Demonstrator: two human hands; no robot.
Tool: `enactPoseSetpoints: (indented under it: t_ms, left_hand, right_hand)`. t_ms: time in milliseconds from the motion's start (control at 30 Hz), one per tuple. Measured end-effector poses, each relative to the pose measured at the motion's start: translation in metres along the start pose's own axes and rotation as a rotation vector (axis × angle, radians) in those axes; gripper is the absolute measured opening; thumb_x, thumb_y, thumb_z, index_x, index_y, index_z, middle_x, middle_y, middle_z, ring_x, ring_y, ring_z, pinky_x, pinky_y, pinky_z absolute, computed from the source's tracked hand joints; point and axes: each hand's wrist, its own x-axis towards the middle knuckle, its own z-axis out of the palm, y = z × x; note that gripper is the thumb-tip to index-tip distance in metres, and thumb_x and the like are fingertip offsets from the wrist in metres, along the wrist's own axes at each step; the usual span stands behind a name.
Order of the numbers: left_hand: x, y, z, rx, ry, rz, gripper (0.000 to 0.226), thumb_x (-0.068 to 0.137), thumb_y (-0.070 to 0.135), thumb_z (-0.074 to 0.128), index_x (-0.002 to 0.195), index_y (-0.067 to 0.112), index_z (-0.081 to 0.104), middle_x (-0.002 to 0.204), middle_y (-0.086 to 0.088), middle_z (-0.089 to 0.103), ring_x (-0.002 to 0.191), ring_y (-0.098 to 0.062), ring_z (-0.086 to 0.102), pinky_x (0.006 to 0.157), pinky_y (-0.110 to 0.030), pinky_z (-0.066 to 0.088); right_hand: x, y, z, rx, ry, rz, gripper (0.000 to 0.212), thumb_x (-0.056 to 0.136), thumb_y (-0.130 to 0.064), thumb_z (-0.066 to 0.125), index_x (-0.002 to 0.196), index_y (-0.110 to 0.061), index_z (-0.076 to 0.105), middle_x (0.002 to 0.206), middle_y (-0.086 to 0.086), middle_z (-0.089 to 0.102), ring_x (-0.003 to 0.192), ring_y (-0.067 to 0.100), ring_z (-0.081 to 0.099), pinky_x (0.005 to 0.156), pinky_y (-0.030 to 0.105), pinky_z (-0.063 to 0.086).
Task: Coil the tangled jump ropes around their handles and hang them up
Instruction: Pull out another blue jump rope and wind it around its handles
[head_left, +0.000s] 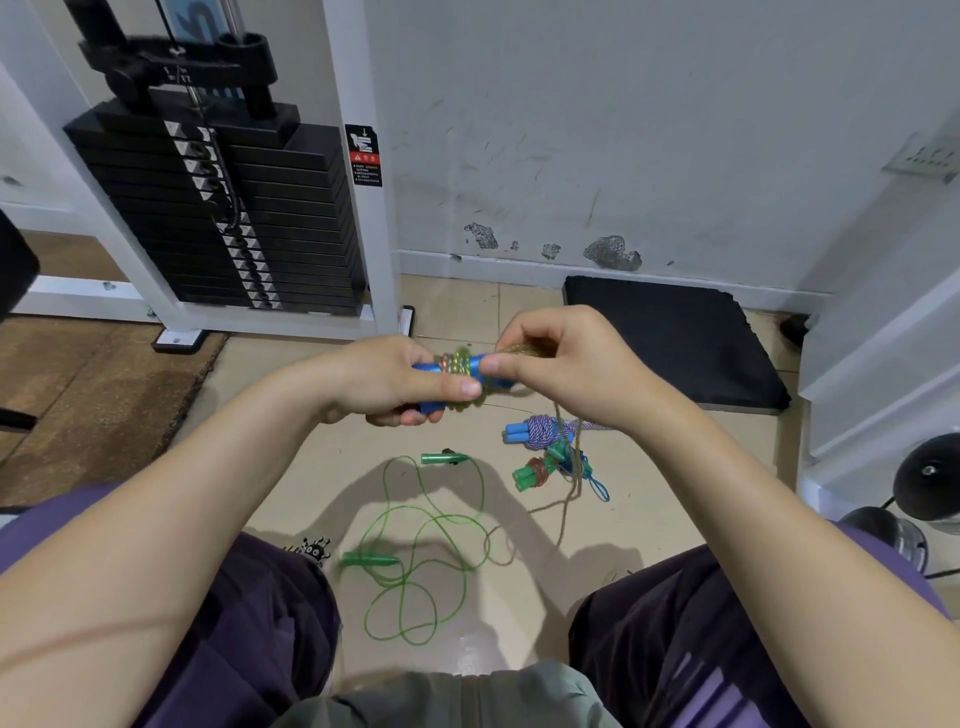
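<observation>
Beyond my fingers stands the black weight stack (223, 218) in its white frame, and to the right of them a dark mat (675, 343) lies on the floor against the wall. Below my hands a loose green jump rope (415, 561) sprawls on the tiles, with a coiled purple rope (540, 431) and a small green bundle (535, 470) under my right wrist. My left hand (384, 379) grips the blue handles (483, 369), partly wrapped in yellowish cord (462, 364). My right hand (561, 364) pinches that cord just above the handles; its tail hangs down to the floor.
</observation>
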Motion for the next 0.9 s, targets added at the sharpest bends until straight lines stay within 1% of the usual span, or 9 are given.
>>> enactPoseSetpoints:
  t_ms: [100, 200, 267, 400, 533, 633, 767, 833, 900]
  left_hand:
    - [-0.003, 0.004, 0.007, 0.074, -0.139, -0.013, 0.038, 0.078, 0.045, 0.072, 0.071, 0.010, 0.060, 0.049, 0.003, 0.052, 0.040, -0.008, 0.040, 0.041, -0.015, 0.031]
    - [-0.004, 0.008, 0.009, 0.081, -0.172, 0.023, 0.047, 0.069, 0.050, 0.082, 0.075, 0.008, 0.062, 0.055, 0.000, 0.056, 0.043, -0.008, 0.043, 0.043, -0.014, 0.033]
    - [-0.005, 0.008, 0.009, 0.121, -0.163, 0.051, 0.051, 0.064, 0.056, 0.083, 0.073, 0.010, 0.063, 0.056, -0.005, 0.053, 0.045, -0.012, 0.042, 0.044, -0.015, 0.033]
    - [-0.006, 0.008, 0.011, 0.171, -0.099, 0.080, 0.041, 0.080, 0.046, 0.073, 0.070, 0.009, 0.062, 0.046, -0.002, 0.048, 0.042, -0.012, 0.038, 0.042, -0.016, 0.031]
    - [-0.007, 0.008, 0.010, 0.149, -0.092, 0.116, 0.048, 0.069, 0.053, 0.073, 0.073, 0.006, 0.063, 0.048, -0.004, 0.050, 0.043, -0.017, 0.038, 0.043, -0.021, 0.031]
    - [-0.007, 0.005, 0.009, 0.159, -0.091, 0.150, 0.038, 0.075, 0.046, 0.078, 0.069, 0.011, 0.062, 0.051, -0.004, 0.053, 0.045, -0.021, 0.041, 0.050, -0.027, 0.034]
    - [-0.005, 0.003, 0.008, 0.101, -0.080, 0.187, 0.043, 0.081, 0.042, 0.074, 0.077, 0.002, 0.061, 0.052, -0.006, 0.054, 0.041, -0.019, 0.041, 0.050, -0.027, 0.036]
    - [-0.005, 0.003, 0.006, 0.038, -0.070, 0.209, 0.043, 0.082, 0.044, 0.074, 0.076, 0.003, 0.061, 0.051, -0.006, 0.054, 0.037, -0.016, 0.040, 0.046, -0.023, 0.035]
    - [-0.004, 0.002, 0.004, -0.037, -0.035, 0.238, 0.042, 0.082, 0.045, 0.073, 0.075, 0.006, 0.060, 0.050, -0.005, 0.054, 0.035, -0.015, 0.038, 0.042, -0.021, 0.033]
  right_hand:
    - [0.000, -0.001, 0.002, -0.014, -0.013, -0.006, 0.028, 0.072, -0.024, 0.084, 0.069, -0.003, 0.066, 0.064, 0.012, 0.059, 0.058, 0.007, 0.046, 0.055, 0.025, 0.039]
    - [0.003, 0.005, 0.002, 0.041, -0.030, 0.053, 0.029, 0.073, -0.026, 0.084, 0.072, -0.005, 0.065, 0.059, 0.001, 0.051, 0.055, 0.006, 0.041, 0.052, 0.020, 0.035]
    - [0.005, 0.012, 0.004, 0.095, -0.045, 0.058, 0.027, 0.074, -0.025, 0.084, 0.079, -0.010, 0.062, 0.066, 0.006, 0.049, 0.062, 0.013, 0.043, 0.059, 0.027, 0.037]
    - [0.006, 0.018, 0.008, 0.166, -0.090, 0.005, 0.034, 0.078, -0.020, 0.081, 0.083, -0.018, 0.047, 0.077, 0.012, 0.045, 0.069, 0.019, 0.040, 0.065, 0.035, 0.037]
    - [0.006, 0.016, 0.009, 0.187, -0.084, 0.018, 0.028, 0.082, -0.022, 0.078, 0.079, -0.014, 0.051, 0.075, 0.009, 0.050, 0.070, 0.018, 0.044, 0.066, 0.033, 0.039]
    - [0.005, 0.015, 0.008, 0.214, -0.085, 0.045, 0.027, 0.082, -0.023, 0.077, 0.083, -0.009, 0.054, 0.075, 0.009, 0.052, 0.069, 0.018, 0.047, 0.064, 0.032, 0.039]
    - [0.006, 0.015, 0.008, 0.266, -0.068, 0.081, 0.025, 0.082, -0.028, 0.076, 0.087, -0.012, 0.058, 0.079, 0.004, 0.055, 0.069, 0.014, 0.052, 0.062, 0.029, 0.043]
    - [0.006, 0.016, 0.007, 0.386, -0.054, 0.114, 0.023, 0.081, -0.029, 0.077, 0.087, -0.015, 0.059, 0.079, 0.002, 0.058, 0.066, 0.012, 0.054, 0.059, 0.024, 0.046]
    - [0.007, 0.017, 0.004, 0.630, -0.104, 0.177, 0.029, 0.079, -0.031, 0.078, 0.095, -0.015, 0.060, 0.085, 0.004, 0.061, 0.069, 0.017, 0.059, 0.061, 0.029, 0.052]
